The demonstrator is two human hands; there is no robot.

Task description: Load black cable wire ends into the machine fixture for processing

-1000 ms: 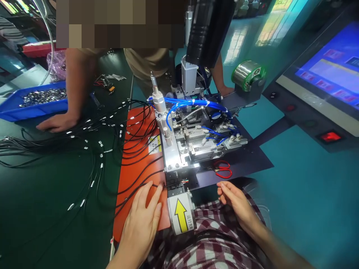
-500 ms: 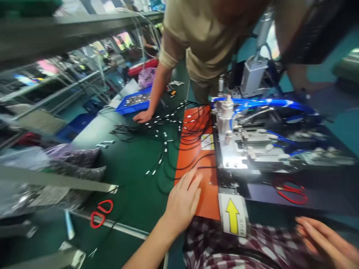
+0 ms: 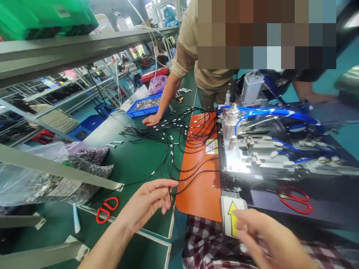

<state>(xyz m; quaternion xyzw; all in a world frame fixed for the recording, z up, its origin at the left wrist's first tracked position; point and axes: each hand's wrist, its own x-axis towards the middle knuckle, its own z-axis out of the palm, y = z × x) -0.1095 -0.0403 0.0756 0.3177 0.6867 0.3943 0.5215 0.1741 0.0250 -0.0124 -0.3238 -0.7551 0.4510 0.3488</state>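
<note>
Narrow grip: your left hand (image 3: 150,201) pinches a black cable (image 3: 170,198) left of the orange mat (image 3: 200,200); your right hand (image 3: 270,237), grip unclear, is right of it.

Thin black cables (image 3: 157,129) run from the dark green tabletop (image 3: 134,160) rightward over the flat orange board (image 3: 199,196), which adjoins the silvery metal machine (image 3: 259,158) on its right. Behind the cables, the rectangular blue plastic tray (image 3: 131,112) holds small metal parts (image 3: 147,104); the crumpled pink plastic bag (image 3: 157,85) lies behind the tray. At left are filled clear plastic bags (image 3: 58,181), with one pair of red-handled scissors (image 3: 107,210) nearer the front. Another red-handled metal pair (image 3: 295,200) lies on the flat dark plate (image 3: 265,198) before the machine.
</note>
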